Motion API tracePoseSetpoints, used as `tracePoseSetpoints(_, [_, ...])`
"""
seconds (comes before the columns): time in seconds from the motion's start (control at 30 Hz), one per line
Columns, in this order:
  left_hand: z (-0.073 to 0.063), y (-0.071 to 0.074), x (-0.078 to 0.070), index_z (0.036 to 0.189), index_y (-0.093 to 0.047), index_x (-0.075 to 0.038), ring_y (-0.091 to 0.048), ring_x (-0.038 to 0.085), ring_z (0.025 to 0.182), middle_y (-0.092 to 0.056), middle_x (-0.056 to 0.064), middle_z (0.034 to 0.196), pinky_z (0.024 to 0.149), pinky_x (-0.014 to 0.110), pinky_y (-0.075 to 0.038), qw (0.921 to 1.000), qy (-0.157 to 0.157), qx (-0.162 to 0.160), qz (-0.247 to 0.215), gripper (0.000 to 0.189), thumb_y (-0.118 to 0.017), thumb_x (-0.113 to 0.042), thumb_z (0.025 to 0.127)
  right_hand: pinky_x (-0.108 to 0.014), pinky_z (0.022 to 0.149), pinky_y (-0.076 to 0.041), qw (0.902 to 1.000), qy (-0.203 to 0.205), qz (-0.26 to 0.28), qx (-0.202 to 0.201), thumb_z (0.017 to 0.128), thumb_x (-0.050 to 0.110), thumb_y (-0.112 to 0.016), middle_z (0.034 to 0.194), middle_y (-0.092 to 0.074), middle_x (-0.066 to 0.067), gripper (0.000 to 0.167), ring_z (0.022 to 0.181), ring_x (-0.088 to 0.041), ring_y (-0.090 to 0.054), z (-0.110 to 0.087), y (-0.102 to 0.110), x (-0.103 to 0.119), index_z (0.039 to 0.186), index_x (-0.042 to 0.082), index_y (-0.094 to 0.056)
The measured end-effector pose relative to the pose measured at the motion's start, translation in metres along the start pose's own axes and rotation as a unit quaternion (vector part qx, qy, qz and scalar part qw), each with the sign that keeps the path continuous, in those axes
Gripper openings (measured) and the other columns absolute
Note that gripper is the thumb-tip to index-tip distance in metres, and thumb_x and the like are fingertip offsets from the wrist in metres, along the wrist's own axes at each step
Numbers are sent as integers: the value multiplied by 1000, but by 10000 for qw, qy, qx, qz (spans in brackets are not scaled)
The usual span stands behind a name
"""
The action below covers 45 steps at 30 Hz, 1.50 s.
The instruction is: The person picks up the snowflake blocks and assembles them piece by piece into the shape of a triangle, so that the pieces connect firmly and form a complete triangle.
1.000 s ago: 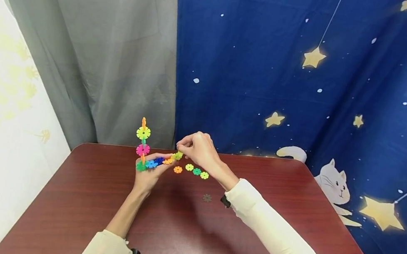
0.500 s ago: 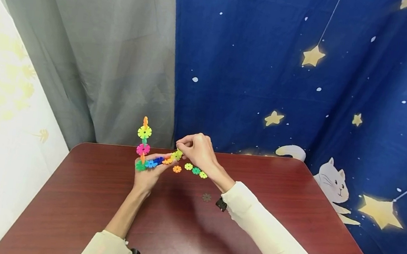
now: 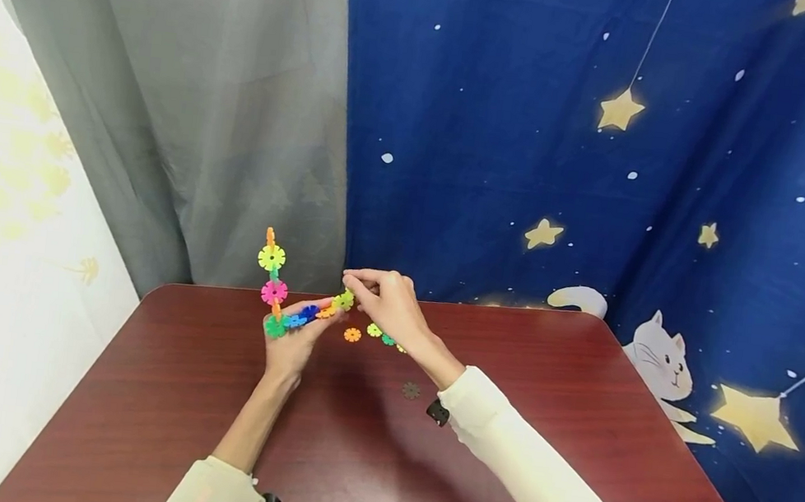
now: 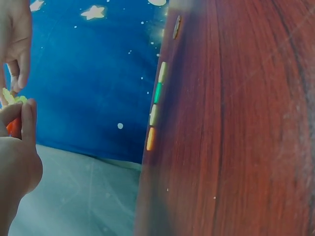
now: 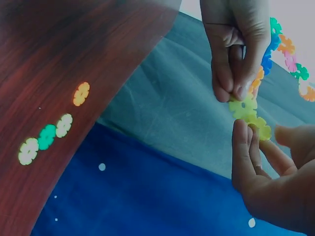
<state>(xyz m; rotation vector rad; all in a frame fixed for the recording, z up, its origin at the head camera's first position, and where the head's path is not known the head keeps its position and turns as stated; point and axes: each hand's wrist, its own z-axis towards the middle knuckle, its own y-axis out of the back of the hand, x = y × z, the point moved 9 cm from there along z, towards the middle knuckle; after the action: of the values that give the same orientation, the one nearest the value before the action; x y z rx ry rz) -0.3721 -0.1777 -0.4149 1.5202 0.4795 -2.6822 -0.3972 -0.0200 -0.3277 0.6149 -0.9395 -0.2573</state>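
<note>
A chain of interlocking flower-shaped plastic discs bends in an L in the head view. Its upright arm runs from a green disc (image 3: 276,325) past a pink disc (image 3: 274,293) to an orange disc at the top. Blue and orange discs form the other arm, ending in two joined yellow-green discs (image 5: 244,107). My left hand (image 3: 290,348) holds this arm; its thumb and fingers pinch it beside the first yellow-green disc. My right hand (image 3: 392,308) is at the end yellow-green disc (image 5: 261,129), fingers against it and thumb close by its edge.
Loose on the dark red table (image 3: 207,394) lie an orange disc (image 3: 352,334), a yellow disc (image 3: 374,330) and a green disc (image 5: 47,137), with another pale yellow one (image 5: 28,151) beside it. A dark grey disc (image 3: 411,389) lies nearer. Curtains hang behind the table.
The chain has shifted slightly left and its upright arm leans further left. My right hand has moved a little left with it, overlapping more of the loose discs.
</note>
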Motion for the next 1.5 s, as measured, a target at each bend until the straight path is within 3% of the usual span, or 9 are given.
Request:
tracePoseSetpoints(0.13, [2, 0, 2, 116, -74, 10, -79, 23, 89, -78, 18, 100, 89, 34, -59, 9993, 105, 101, -333, 31, -82, -2, 88, -28, 74, -62, 9990, -168, 390, 118, 109, 24, -58, 107, -76, -11, 33, 75, -11, -74, -2, -2, -11, 137, 10, -68])
tracePoseSetpoints(0.3, [5, -1, 0, 117, -71, 13, -79, 23, 89, -78, 17, 101, 88, 34, -59, 9988, 87, 255, -417, 31, -79, 3, 89, -33, 75, -63, 9973, -358, 626, 124, 107, 17, -59, 107, -77, -11, 29, 77, -13, -75, -6, -2, -25, 133, 10, -69])
tracePoseSetpoints(0.47, [4, -1, -1, 116, -73, 11, -78, 19, 90, -79, 17, 102, 88, 30, -60, 9994, 84, 327, -101, 30, -80, 0, 89, -29, 75, -62, 9956, -390, 739, 419, 101, 17, -71, 105, -78, -6, 25, 85, -13, -76, -11, -13, -35, 124, 8, -73])
tracePoseSetpoints(0.6, [3, -4, 1, 114, -76, 5, -78, 17, 92, -78, 16, 103, 87, 29, -60, 9987, 72, 441, 227, 28, -82, -4, 89, -29, 74, -62, 9952, -344, 816, 414, 97, 16, -75, 99, -79, -7, 19, 86, -16, -77, -14, -15, -40, 113, 5, -76])
tracePoseSetpoints(0.83, [0, -14, 2, 118, -78, -3, -77, 22, 99, -78, 15, 109, 87, 31, -60, 9950, 130, 972, 191, 32, -84, -10, 88, -28, 70, -62, 9961, -355, 796, 168, 96, 14, -76, 92, -79, -6, 11, 79, -14, -76, -16, -7, -45, 104, 5, -77])
tracePoseSetpoints(1.03, [0, -22, 3, 123, -73, 3, -76, 29, 101, -76, 21, 111, 88, 38, -60, 9896, 115, 1412, -260, 32, -79, -6, 92, -26, 69, -62, 9969, -240, 739, 145, 96, 12, -76, 92, -79, -8, 10, 77, -17, -77, -16, -1, -45, 103, 4, -76])
tracePoseSetpoints(1.13, [0, -23, 5, 128, -69, 5, -76, 32, 102, -74, 23, 115, 90, 37, -59, 9866, 306, 1568, -315, 35, -75, -6, 95, -24, 68, -61, 9970, -222, 722, 175, 96, 11, -76, 92, -79, -8, 9, 74, -14, -76, -16, 0, -46, 102, 5, -77])
tracePoseSetpoints(1.37, [1, -25, 9, 125, -65, -2, -75, 29, 100, -74, 18, 113, 90, 32, -60, 9792, 615, 1889, 417, 31, -74, -11, 97, -39, 74, -64, 9960, -87, 826, 319, 96, 11, -75, 92, -78, -7, 8, 72, -11, -75, -18, 2, -46, 102, 5, -77])
tracePoseSetpoints(1.5, [2, -23, 11, 119, -65, -6, -72, 23, 90, -75, 10, 102, 80, 29, -60, 9757, 637, 1896, 894, 28, -77, -15, 96, -45, 76, -63, 9965, -40, 750, 380, 96, 11, -76, 93, -79, -6, 9, 73, -12, -75, -21, 4, -47, 103, 6, -77])
